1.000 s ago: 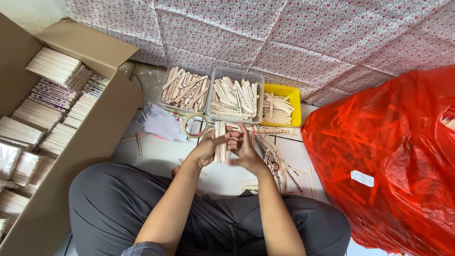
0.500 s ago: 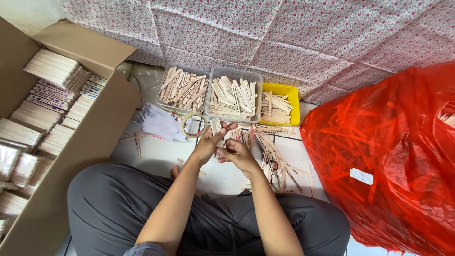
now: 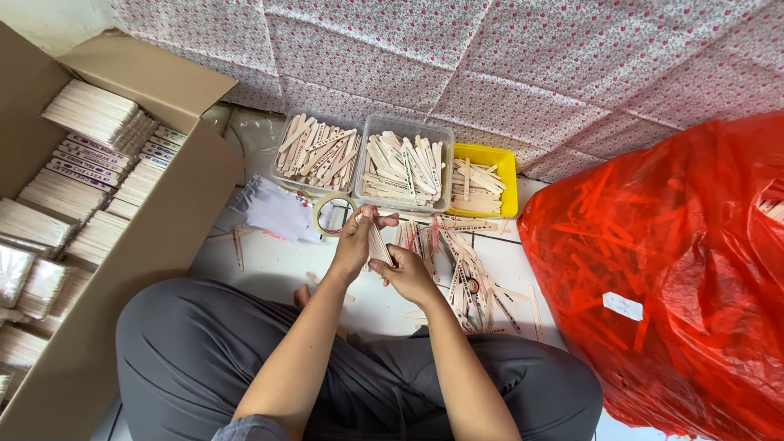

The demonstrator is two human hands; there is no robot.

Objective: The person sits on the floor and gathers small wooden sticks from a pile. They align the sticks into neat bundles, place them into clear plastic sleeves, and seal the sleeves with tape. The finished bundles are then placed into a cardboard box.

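**Stick bundling, mid-session by the look of it**

Standing right over this. Left hand (image 3: 353, 245) and right hand (image 3: 408, 273) are both closed around one small bundle of wooden sticks (image 3: 378, 242), held just above the floor, dead centre. At 9 o'clock the cardboard box (image 3: 175, 204) already has rows of finished bundles, so I'd say plenty is done. Plenty is left too: three trays (image 3: 406, 131) at 12 are full, loose sticks (image 3: 469, 269) litter the floor, and the red bag (image 3: 661, 269) at 3 bulges. A tape roll (image 3: 331, 214) sits beside the hands. Can't tell whether the bundle is wrapped; fingers cover it, and the box runs out of view.
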